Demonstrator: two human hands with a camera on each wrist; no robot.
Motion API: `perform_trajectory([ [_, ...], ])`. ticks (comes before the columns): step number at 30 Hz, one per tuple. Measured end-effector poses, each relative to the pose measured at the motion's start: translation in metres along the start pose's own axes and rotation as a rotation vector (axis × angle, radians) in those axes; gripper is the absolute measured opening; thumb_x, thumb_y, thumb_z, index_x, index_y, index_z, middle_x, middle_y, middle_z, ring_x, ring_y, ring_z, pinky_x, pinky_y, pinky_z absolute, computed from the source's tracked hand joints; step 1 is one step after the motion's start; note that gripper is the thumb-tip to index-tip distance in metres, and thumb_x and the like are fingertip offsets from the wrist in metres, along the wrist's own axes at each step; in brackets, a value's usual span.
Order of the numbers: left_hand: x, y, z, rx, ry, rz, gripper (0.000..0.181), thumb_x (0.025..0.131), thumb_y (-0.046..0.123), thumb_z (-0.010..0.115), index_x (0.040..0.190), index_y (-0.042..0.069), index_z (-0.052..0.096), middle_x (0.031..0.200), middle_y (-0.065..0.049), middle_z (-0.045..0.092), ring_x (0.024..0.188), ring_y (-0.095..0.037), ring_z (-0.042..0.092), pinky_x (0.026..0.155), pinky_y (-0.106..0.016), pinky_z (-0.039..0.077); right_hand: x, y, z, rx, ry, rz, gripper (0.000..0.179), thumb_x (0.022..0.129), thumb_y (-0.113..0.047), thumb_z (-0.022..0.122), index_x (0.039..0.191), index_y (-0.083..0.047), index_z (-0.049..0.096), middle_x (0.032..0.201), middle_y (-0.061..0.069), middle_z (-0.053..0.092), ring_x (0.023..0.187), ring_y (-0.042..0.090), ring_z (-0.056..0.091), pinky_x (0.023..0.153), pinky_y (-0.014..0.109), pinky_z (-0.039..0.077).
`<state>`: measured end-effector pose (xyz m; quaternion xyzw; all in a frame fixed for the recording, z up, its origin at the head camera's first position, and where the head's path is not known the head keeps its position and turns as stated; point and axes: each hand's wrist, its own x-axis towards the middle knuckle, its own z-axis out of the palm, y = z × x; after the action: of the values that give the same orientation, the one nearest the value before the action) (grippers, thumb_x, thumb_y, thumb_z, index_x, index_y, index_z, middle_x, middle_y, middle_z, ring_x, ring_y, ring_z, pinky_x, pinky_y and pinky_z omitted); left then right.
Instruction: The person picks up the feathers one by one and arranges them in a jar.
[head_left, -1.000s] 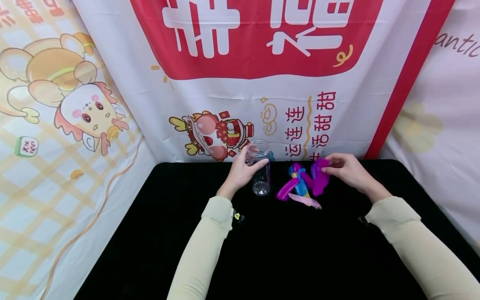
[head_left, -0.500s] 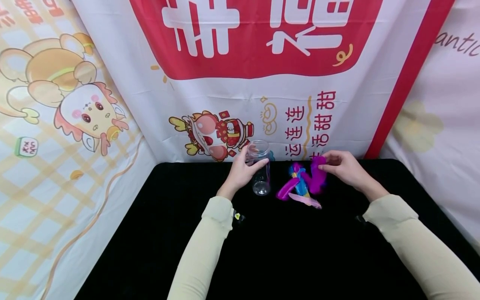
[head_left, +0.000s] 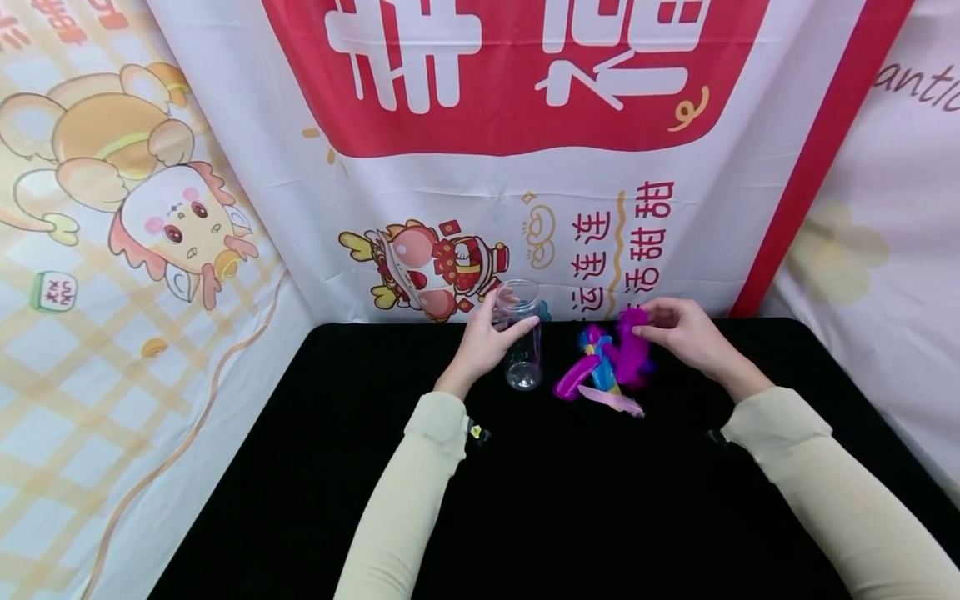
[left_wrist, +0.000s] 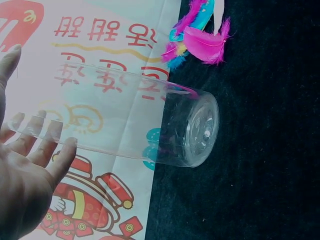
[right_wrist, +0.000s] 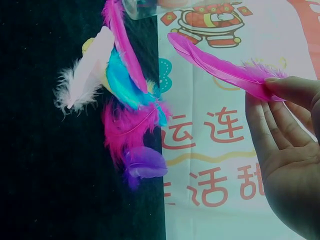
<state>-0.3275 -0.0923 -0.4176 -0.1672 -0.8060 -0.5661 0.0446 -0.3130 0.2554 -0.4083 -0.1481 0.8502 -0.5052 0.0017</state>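
My left hand [head_left: 480, 343] grips a clear plastic jar [head_left: 523, 368] near its upper part, thumb on the near side. In the left wrist view the jar [left_wrist: 192, 130] looks see-through, with nothing inside it. My right hand [head_left: 686, 333] pinches a magenta feather [right_wrist: 215, 62] by one end between thumb and fingers, above the table. Below it lies a loose pile of feathers: a pale pink one [right_wrist: 90, 72], a blue one [right_wrist: 122, 82], magenta ones and a purple one [right_wrist: 147, 162]. The pile is right of the jar.
The table [head_left: 525, 500] has a black cover. A white printed cloth [head_left: 420, 192] with red characters hangs right behind its far edge. More printed cloth [head_left: 90, 375] hangs on the left side, and white cloth [head_left: 900, 250] on the right.
My right hand has moved slightly left and up with the magenta feather, closer to the jar. The left hand, the jar and the rest of the pile look unchanged.
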Motion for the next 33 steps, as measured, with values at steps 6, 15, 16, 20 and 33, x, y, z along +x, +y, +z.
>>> perform_trajectory([
  [6, 0.001, 0.000, 0.001, 0.014, -0.002, 0.006, 0.069, 0.093, 0.044, 0.076, 0.148, 0.019, 0.043, 0.139, -0.008, 0.056, 0.127, -0.026, 0.056, 0.108, -0.042, 0.049, -0.001, -0.007, 0.000, 0.007, -0.006, 0.015, 0.033, 0.094, -0.014, 0.076, 0.121, 0.003, 0.067, 0.111, 0.018, 0.073, 0.089, 0.008, 0.068, 0.077, 0.022, 0.057],
  [15, 0.002, 0.001, 0.000, -0.008, -0.003, 0.005, 0.065, 0.094, 0.038, 0.076, 0.148, 0.019, 0.044, 0.136, -0.004, 0.056, 0.128, -0.029, 0.056, 0.108, -0.044, 0.048, -0.001, -0.015, 0.000, 0.071, -0.013, -0.005, 0.034, 0.094, -0.012, 0.076, 0.123, 0.004, 0.066, 0.110, 0.017, 0.074, 0.090, 0.008, 0.070, 0.078, 0.022, 0.058],
  [16, 0.002, 0.001, 0.000, -0.007, -0.003, 0.005, 0.065, 0.094, 0.037, 0.076, 0.148, 0.019, 0.044, 0.136, -0.003, 0.056, 0.128, -0.029, 0.056, 0.108, -0.043, 0.048, -0.001, -0.017, 0.001, 0.075, -0.012, -0.012, 0.034, 0.094, -0.012, 0.076, 0.123, 0.004, 0.066, 0.110, 0.017, 0.074, 0.090, 0.008, 0.070, 0.078, 0.023, 0.058],
  [20, 0.001, 0.001, 0.000, -0.001, -0.005, 0.006, 0.071, 0.094, 0.039, 0.076, 0.151, 0.014, 0.042, 0.137, -0.004, 0.056, 0.128, -0.028, 0.056, 0.108, -0.041, 0.049, -0.002, -0.021, 0.003, 0.082, 0.000, -0.042, 0.033, 0.093, -0.011, 0.077, 0.120, 0.005, 0.067, 0.110, 0.019, 0.074, 0.089, 0.006, 0.070, 0.077, 0.022, 0.058],
  [33, 0.000, 0.000, 0.001, -0.010, 0.006, 0.023, 0.073, 0.094, 0.039, 0.076, 0.152, 0.010, 0.041, 0.138, -0.008, 0.057, 0.128, -0.035, 0.056, 0.108, -0.049, 0.048, 0.004, -0.031, 0.011, 0.074, 0.035, -0.079, 0.028, 0.092, -0.013, 0.079, 0.113, 0.003, 0.070, 0.103, 0.012, 0.076, 0.088, 0.010, 0.072, 0.075, 0.024, 0.058],
])
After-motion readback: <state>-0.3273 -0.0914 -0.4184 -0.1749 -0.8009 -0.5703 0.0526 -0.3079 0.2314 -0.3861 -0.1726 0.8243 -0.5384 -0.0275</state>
